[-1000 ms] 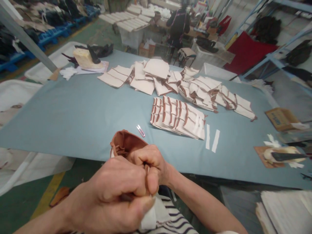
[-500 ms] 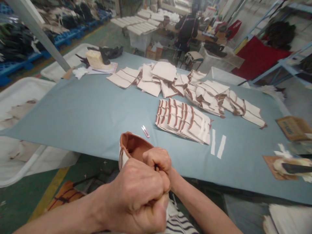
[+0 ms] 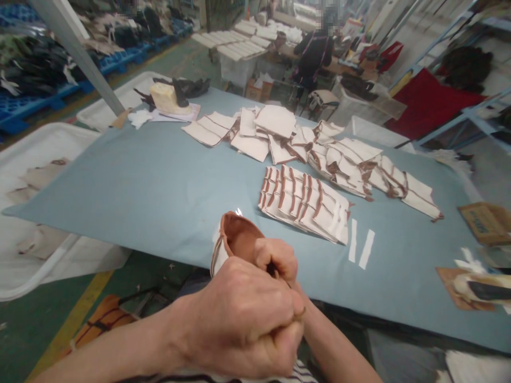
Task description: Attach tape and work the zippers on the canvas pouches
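Both my hands are closed on a white cloth pouch with a brown lining (image 3: 241,236), its mouth facing up and away from me. My left hand (image 3: 251,314), a fist nearest the camera, covers much of the pouch's near side. Just beyond it, my right hand (image 3: 277,258) is curled tight at the pouch's right edge. The cloth inside the fingers is mostly hidden. Behind the rim, only the tips of the thread snips (image 3: 238,211) show on the blue-covered table (image 3: 159,175).
Right of the pouch lies an overlapping row of cream pieces with brown edging (image 3: 305,205), beside two white strips (image 3: 366,249). More cream pieces (image 3: 275,121) are heaped behind. White bins (image 3: 43,274) stand at the left. A person (image 3: 314,56) is in the background.
My hands and the pouch have shifted slightly right in view, and the pouch now hides most of the snips. The whole scene has also moved a little right. Both hands stay closed.
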A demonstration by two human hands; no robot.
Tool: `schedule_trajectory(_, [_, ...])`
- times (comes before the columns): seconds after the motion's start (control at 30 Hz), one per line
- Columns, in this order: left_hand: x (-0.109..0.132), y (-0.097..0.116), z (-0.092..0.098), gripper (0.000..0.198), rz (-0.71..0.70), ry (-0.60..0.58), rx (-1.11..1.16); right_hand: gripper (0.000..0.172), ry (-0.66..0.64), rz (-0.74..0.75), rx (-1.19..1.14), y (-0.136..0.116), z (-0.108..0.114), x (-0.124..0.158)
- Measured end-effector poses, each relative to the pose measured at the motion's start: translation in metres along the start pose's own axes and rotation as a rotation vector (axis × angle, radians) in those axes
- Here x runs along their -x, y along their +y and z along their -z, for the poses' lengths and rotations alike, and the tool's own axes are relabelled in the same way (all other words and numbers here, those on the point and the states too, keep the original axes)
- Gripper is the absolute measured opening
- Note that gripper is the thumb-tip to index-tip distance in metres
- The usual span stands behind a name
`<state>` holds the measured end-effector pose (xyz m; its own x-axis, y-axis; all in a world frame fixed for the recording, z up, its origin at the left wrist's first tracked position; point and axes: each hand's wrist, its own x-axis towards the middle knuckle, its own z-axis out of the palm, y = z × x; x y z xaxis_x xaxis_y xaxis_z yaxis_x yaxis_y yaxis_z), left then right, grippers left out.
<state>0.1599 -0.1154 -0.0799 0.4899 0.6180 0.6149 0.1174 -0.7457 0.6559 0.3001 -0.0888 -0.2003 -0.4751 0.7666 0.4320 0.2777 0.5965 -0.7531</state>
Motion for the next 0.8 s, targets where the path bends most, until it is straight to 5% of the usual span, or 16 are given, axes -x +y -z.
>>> schedule_trajectory(0.13, [0.007,-0.006,0.023,0.036,-0.053,-0.193,-0.017,0.075,0.383,0.193,-0.07,-0.02,0.03,-0.018])
schedule_trajectory(0.23, [0.013,-0.018,0.041,0.029,-0.036,-0.166,0.015,0.063,0.504,0.175,-0.003,-0.033,0.046,-0.028])
schedule_trajectory(0.53, [0.043,-0.039,0.055,0.032,0.138,0.012,0.02,0.068,0.142,-0.259,-0.296,-0.037,0.046,-0.012])
schedule_trajectory(0.7, [0.058,-0.05,0.061,0.035,0.254,0.146,-0.028,0.074,0.04,-0.36,-0.388,-0.034,0.046,-0.007])
schedule_trajectory(0.8, [0.066,-0.056,0.067,0.039,0.35,0.113,-0.09,0.072,0.022,-0.369,-0.322,-0.035,0.051,-0.01])
